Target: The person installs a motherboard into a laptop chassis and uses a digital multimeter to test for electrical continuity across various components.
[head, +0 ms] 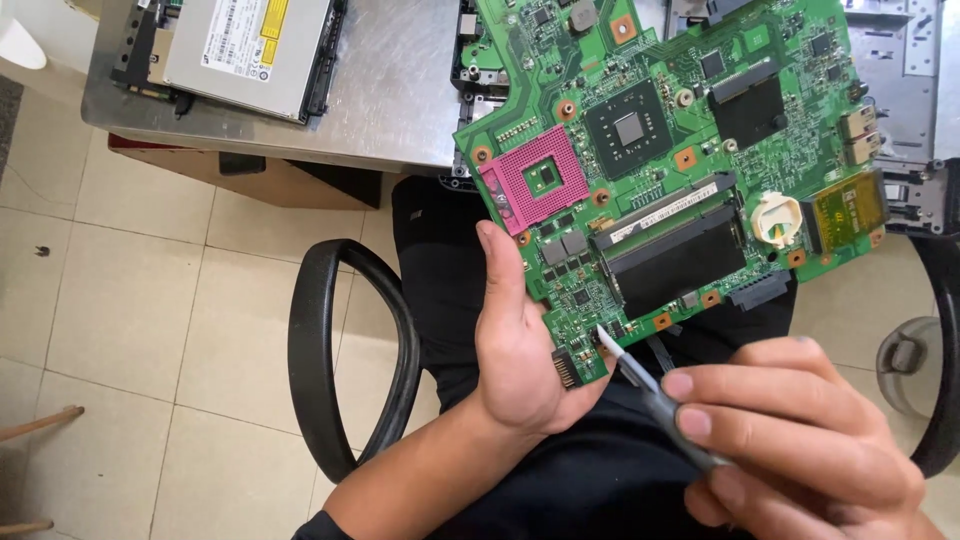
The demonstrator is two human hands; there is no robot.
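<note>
A green laptop motherboard (670, 150) with a pink processor socket (538, 180), a black chip and empty memory slots is tilted up over my lap. My left hand (515, 340) grips its lower left edge, thumb along the board's side. My right hand (790, 440) holds a thin grey pointed tool (640, 375) like a pen; its white tip touches the board's lower edge near a small connector.
A metal-topped table (400, 90) lies behind, carrying a grey optical drive (250, 45) at the left and laptop chassis parts (910, 90) at the right. Black chair armrests (330, 350) flank my lap above a tiled floor (130, 300).
</note>
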